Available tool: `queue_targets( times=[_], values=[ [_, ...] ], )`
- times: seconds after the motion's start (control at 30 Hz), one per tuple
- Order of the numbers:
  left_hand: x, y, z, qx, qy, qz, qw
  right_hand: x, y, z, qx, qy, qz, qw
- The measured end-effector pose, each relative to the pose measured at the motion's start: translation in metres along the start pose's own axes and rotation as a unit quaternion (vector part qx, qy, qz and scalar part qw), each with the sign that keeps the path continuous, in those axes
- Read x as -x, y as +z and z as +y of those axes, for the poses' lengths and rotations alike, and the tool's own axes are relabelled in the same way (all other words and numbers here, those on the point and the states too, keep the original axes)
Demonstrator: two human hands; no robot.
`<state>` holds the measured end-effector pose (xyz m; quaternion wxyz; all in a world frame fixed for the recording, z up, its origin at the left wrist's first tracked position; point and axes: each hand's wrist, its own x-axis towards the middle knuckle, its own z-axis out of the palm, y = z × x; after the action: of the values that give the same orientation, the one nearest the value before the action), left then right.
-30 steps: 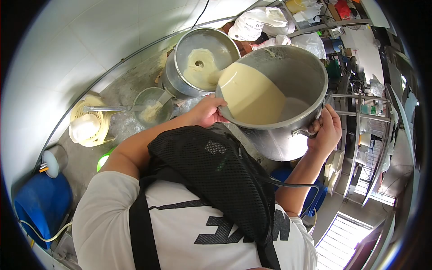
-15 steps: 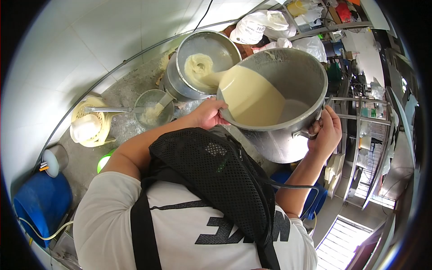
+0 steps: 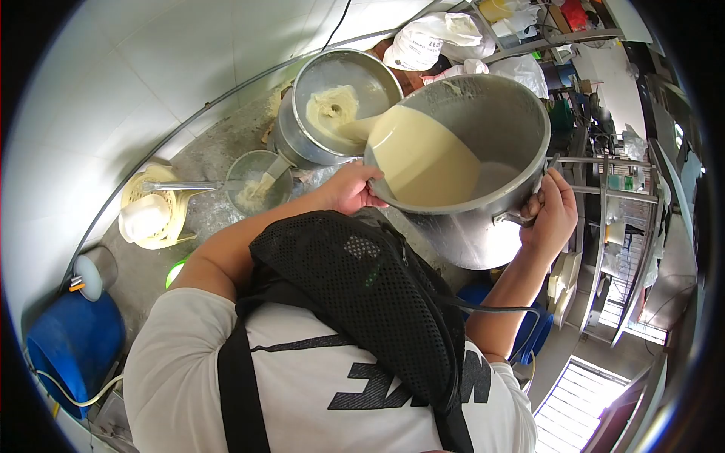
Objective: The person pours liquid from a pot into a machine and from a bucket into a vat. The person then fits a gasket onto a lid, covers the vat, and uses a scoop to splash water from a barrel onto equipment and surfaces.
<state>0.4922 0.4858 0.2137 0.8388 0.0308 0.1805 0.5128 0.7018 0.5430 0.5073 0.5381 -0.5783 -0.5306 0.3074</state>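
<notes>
A large metal pot (image 3: 483, 181) is tilted to the left, with pale cream liquid (image 3: 423, 155) pooled toward its lower rim. From that rim the liquid runs in a stream into a round metal hopper (image 3: 370, 87), where a thick cream mass (image 3: 332, 109) surrounds a central hole. My left hand (image 3: 353, 189) grips the pot's left edge, thumb on the rim. My right hand (image 3: 551, 211) is closed around the handle on the pot's right side. Beneath the hopper's spout (image 3: 276, 170) sits a smaller round container (image 3: 253, 162) with pale residue in it.
A yellow stool (image 3: 177, 226) with a white bowl (image 3: 145, 217) on it stands at left. A blue barrel (image 3: 79, 340) is at lower left. White sacks (image 3: 419, 45) lie behind the pot; metal racks (image 3: 604, 226) line the right. A hose (image 3: 174, 132) runs along the wall.
The cream mass in the hopper has changed shape slightly as liquid keeps flowing in. My right hand and the pot's right side have shifted very slightly. Both grips stay the same.
</notes>
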Motion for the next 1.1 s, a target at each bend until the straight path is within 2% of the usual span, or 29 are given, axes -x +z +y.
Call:
queue_targets(
  times=[0.5,0.73,1.1],
  values=[
    [0.001,0.005,0.004,-0.006,-0.018,0.011,1.0,-0.004,0.002,0.0,0.002,0.01,0.003,1.0],
    [0.01,0.017,0.007,0.003,0.003,0.022,1.0,-0.007,-0.001,0.005,0.001,0.01,-0.003,1.0],
    [-0.005,-0.001,-0.004,-0.012,0.01,0.025,1.0,-0.015,-0.012,0.013,-0.002,0.01,-0.028,1.0]
  ],
)
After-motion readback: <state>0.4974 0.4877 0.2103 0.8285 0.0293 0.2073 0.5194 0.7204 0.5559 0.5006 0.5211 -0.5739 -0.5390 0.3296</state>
